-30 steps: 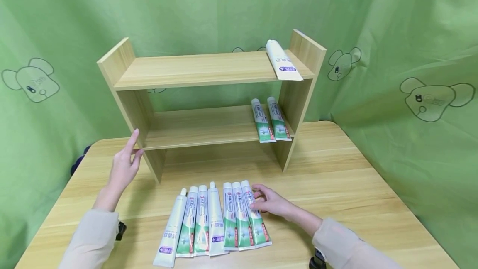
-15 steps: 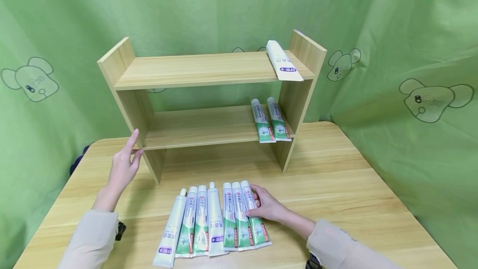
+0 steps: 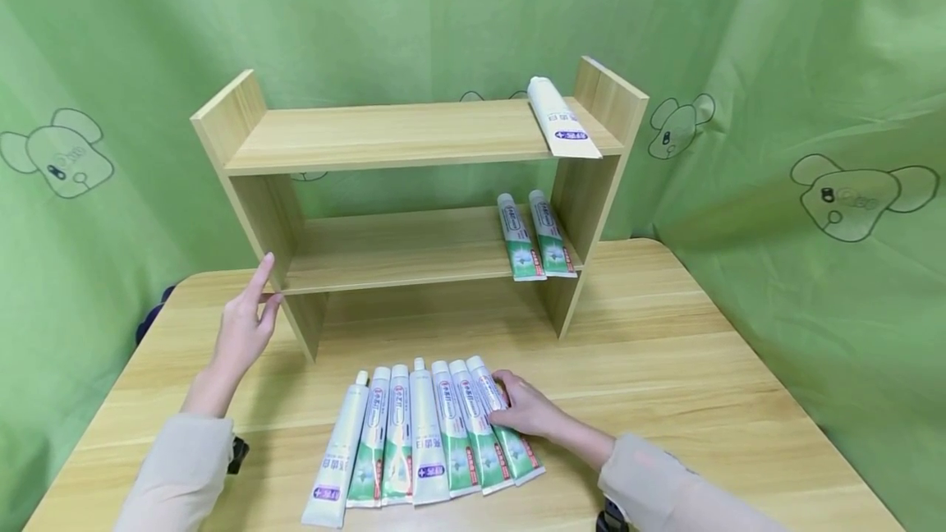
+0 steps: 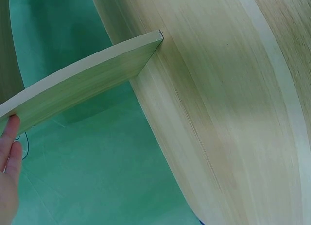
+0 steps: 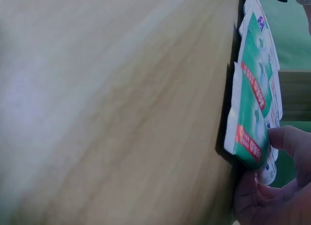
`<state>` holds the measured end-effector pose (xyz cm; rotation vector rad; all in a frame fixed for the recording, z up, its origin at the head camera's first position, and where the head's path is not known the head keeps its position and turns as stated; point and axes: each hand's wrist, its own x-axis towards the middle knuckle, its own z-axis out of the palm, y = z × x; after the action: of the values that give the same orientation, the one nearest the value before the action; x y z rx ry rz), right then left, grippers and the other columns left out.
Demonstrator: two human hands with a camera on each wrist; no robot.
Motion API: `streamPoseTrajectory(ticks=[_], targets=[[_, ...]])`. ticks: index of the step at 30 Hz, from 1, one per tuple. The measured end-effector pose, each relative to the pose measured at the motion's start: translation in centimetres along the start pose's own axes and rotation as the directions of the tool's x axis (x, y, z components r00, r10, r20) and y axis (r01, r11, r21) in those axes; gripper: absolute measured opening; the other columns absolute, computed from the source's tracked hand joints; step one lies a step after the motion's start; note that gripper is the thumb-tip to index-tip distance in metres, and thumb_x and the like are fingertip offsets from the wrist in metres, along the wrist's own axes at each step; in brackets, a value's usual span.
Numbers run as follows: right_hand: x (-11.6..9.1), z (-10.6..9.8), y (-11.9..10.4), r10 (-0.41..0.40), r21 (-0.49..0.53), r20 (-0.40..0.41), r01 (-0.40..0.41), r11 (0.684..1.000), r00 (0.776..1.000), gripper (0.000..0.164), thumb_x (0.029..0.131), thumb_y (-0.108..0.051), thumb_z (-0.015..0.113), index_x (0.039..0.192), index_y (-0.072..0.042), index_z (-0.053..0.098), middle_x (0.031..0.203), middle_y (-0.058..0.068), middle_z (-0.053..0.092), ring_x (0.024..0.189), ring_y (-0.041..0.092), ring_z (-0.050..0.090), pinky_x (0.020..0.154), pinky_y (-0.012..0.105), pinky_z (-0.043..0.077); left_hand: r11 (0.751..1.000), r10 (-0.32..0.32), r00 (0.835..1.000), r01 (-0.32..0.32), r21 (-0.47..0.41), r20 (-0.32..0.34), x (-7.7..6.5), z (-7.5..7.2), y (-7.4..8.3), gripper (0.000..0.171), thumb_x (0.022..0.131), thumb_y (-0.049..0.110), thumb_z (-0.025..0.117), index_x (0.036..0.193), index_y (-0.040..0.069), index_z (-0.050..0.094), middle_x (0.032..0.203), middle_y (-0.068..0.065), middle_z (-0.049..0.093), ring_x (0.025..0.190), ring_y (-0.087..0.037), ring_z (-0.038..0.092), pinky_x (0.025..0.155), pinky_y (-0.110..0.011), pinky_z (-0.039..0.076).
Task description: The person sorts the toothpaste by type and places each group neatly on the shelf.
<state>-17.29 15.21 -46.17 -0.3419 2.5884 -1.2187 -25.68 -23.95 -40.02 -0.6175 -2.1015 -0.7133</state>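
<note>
My left hand [image 3: 242,331] is at the left side of the wooden shelf unit [image 3: 421,261]. Its index finger points up along the side panel, and in the left wrist view the fingertips [image 4: 13,122] touch a board's edge. On the table, a row of several toothpaste tubes lies side by side, caps toward the shelf. My right hand [image 3: 528,407] grips the rightmost green-and-white toothpaste tube [image 3: 517,450], thumb over its upper face and fingers along its right side. The right wrist view shows the thumb and fingers around this tube [image 5: 250,123]; part of it is hidden.
Two green-and-white tubes [image 3: 523,245] lie on the middle shelf's right end. A white tube with a purple label [image 3: 562,121] lies on the top shelf, overhanging its front edge. A green curtain [image 3: 369,15] hangs behind the table [image 3: 665,368].
My right hand has closed in on the rightmost tube. The three right-hand tubes have shifted, their cap ends leaning left toward the white tube. My left hand stays where it was.
</note>
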Motion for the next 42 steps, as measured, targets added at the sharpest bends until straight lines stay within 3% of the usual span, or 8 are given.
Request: streamPoseTrajectory(ticks=[6,14,20,24,29,36,42], targets=[[0.0,0.2,-0.1,0.008,-0.002,-0.003,-0.008,1.0,1.0,0.063,0.073,-0.006,0.065,0.127,0.009,0.038,0.108,0.017,0.052,0.086,0.021,0.052,0.071,0.033,0.049,1.0,0.006,1.0,-0.006,-0.002,0.001,0.2,0.0,0.0,0.075,0.076,-0.016,0.061,0.14,0.011,0.033,0.093,-0.03,0.062,0.065,-0.041,0.062,0.036,-0.023,0.037],[-0.2,-0.1,0.0,0.041,0.162,0.021,-0.044,0.986,0.999,0.062,0.082,-0.007,0.055,0.134,0.012,0.027,0.109,0.025,0.053,0.066,0.017,0.055,0.053,0.03,0.051,1.0,-0.004,1.0,0.004,-0.004,0.005,0.2,0.0,-0.1,0.074,0.076,-0.015,0.061,0.14,0.01,0.033,0.096,-0.031,0.061,0.065,-0.041,0.062,0.036,-0.023,0.037],[-0.3,-0.9,-0.5,0.078,0.236,0.006,-0.077,0.969,0.997,0.058,0.091,-0.014,0.047,0.139,0.007,0.023,0.109,0.027,0.054,0.055,0.016,0.055,0.044,0.032,0.05,1.0,0.002,1.0,-0.002,-0.003,0.005,0.5,-0.1,0.0,0.073,0.077,-0.015,0.061,0.139,0.01,0.033,0.095,-0.031,0.062,0.065,-0.041,0.062,0.035,-0.021,0.035],[-0.1,-1.4,-0.9,0.06,0.282,-0.045,-0.045,0.958,0.997,0.057,0.09,-0.017,0.049,0.139,0.003,0.027,0.114,0.027,0.052,0.058,0.016,0.054,0.046,0.031,0.05,1.0,-0.003,1.0,0.003,-0.005,0.005,0.6,-0.1,0.1,0.073,0.077,-0.015,0.061,0.139,0.01,0.034,0.095,-0.031,0.061,0.066,-0.041,0.062,0.035,-0.022,0.036],[0.0,-2.2,-1.6,0.021,0.32,-0.103,0.013,0.947,0.994,0.054,0.087,-0.014,0.055,0.137,-0.003,0.035,0.107,0.021,0.051,0.062,0.015,0.053,0.049,0.027,0.05,1.0,-0.008,1.0,0.008,-0.001,0.008,0.6,-0.1,0.2,0.072,0.077,-0.015,0.061,0.139,0.009,0.034,0.096,-0.031,0.061,0.066,-0.041,0.062,0.035,-0.023,0.037],[-0.4,-3.0,-2.3,-0.041,0.418,-0.101,0.08,0.905,0.994,0.057,0.089,-0.015,0.057,0.139,-0.003,0.031,0.113,0.024,0.052,0.072,0.018,0.057,0.056,0.026,0.053,1.0,-0.01,1.0,0.01,-0.001,0.007,0.4,0.0,0.2,0.071,0.076,-0.015,0.061,0.138,0.008,0.035,0.094,-0.031,0.062,0.065,-0.041,0.062,0.035,-0.021,0.035],[-0.8,-3.4,-3.3,-0.042,0.473,-0.094,0.082,0.877,0.995,0.057,0.09,-0.012,0.053,0.141,-0.005,0.028,0.123,0.025,0.048,0.078,0.018,0.057,0.059,0.024,0.052,1.0,-0.013,1.0,0.013,-0.006,0.008,0.0,-0.1,0.3,0.071,0.075,-0.015,0.061,0.138,0.007,0.036,0.091,-0.031,0.062,0.062,-0.04,0.061,0.035,-0.018,0.033]])
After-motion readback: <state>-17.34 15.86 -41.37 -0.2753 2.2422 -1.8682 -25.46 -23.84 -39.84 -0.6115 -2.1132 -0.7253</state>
